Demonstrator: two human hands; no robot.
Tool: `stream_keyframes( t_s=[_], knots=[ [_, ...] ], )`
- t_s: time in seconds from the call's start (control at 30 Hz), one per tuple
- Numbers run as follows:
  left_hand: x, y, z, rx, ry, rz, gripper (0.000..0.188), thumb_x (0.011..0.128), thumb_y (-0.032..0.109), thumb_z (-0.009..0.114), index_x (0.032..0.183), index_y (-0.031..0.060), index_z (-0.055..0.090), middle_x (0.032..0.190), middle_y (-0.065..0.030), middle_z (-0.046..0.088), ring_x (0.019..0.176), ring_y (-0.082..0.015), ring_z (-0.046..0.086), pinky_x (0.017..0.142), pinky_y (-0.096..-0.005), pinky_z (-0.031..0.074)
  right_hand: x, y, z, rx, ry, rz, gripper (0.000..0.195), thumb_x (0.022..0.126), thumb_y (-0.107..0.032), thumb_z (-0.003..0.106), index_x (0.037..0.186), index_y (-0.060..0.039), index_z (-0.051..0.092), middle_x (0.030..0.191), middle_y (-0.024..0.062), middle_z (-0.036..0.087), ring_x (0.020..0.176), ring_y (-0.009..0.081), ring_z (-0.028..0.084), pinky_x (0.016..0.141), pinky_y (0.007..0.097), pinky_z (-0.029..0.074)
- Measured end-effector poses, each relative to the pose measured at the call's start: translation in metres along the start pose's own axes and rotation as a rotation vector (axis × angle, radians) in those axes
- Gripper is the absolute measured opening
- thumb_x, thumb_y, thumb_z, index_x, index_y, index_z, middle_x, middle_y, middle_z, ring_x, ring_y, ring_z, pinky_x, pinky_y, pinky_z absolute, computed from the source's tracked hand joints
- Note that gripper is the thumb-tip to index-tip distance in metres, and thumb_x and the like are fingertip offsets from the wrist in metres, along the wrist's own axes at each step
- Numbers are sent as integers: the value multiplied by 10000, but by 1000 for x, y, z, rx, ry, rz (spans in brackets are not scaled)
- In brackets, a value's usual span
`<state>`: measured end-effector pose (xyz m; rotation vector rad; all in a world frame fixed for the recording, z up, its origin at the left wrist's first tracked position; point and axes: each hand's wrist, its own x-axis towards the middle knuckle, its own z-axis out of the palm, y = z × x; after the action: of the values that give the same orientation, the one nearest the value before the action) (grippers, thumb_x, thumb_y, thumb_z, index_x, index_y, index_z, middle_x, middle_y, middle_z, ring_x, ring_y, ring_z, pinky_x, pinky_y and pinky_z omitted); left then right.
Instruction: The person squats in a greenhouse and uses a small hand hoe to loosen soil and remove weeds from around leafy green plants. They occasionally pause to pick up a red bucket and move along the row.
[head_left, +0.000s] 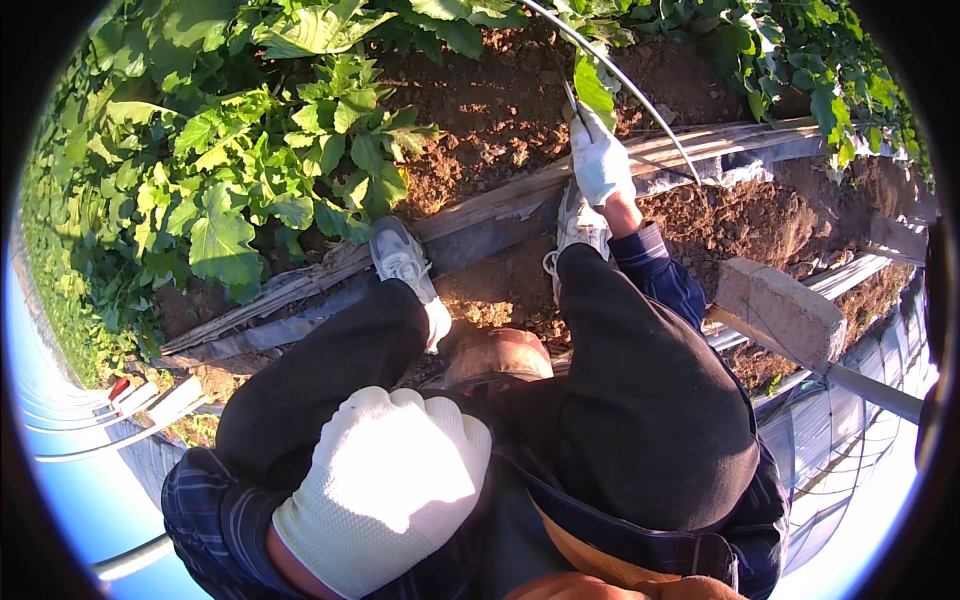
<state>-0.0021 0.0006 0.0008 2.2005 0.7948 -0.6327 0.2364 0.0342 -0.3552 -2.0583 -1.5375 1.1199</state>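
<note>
My right hand (602, 161), in a white glove, reaches over the bed's edge. It grips a slender dark tool (568, 91), whose far end is hard to make out against the soil. Just beyond the fingers a single green leaf (594, 88) stands upright, partly behind the glove. Close to my lap, my left hand (390, 480) is curled into a fist in a white knit glove; bright sun washes out its back, and the palm side is hidden. Bare brown soil (480, 97) lies ahead of my feet, between leafy plants.
Broad-leaved plants (247, 172) crowd the left, and more plants (817, 60) grow at upper right. A pale hoop (637, 90) arches close to my right hand. A weathered board edging (487, 210) runs under my shoes (401, 259). At right sits a rough block (780, 307) beside a pole (874, 390).
</note>
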Motion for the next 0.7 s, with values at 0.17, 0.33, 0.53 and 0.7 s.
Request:
stream_keyframes(
  t_s=[0.17, 0.33, 0.53, 0.7],
  knots=[
    [0, 0, -1, -5, -33, -12, 283, 835, 328, 753, 723, 124, 593, 675, -35, 529, 656, -205, 584, 628, -355, 436, 0, 25, 7, -24, -58, -62, 432, 1040, -317, 501, 1385, -76, 596, 1123, 257, 703, 1047, 443, 671, 910, 452, 543],
    [-1, -1, 0, -6, -12, -4, 284, 838, 327, 748, 714, 128, 587, 667, -38, 524, 653, -208, 590, 624, -362, 439, -17, 45, 0, 52, 68, 8, 435, 1047, -327, 516, 1356, -39, 618, 1094, 290, 701, 1029, 451, 686, 885, 459, 539],
    [1, 0, -2, 4, -14, 8, 272, 835, 308, 743, 710, 128, 581, 665, -40, 522, 648, -211, 586, 613, -355, 435, -38, 42, -9, 123, 130, 77, 420, 1053, -305, 541, 1366, -35, 616, 1134, 266, 708, 1037, 413, 704, 904, 423, 548],
    [1, 1, -2, 0, -18, 19, 261, 829, 295, 740, 716, 125, 578, 668, -39, 521, 652, -209, 582, 615, -344, 431, -50, 32, -25, 213, -58, 292, 434, 1054, -305, 541, 1406, -57, 592, 1107, 273, 709, 962, 384, 728, 849, 396, 566]
  ],
)
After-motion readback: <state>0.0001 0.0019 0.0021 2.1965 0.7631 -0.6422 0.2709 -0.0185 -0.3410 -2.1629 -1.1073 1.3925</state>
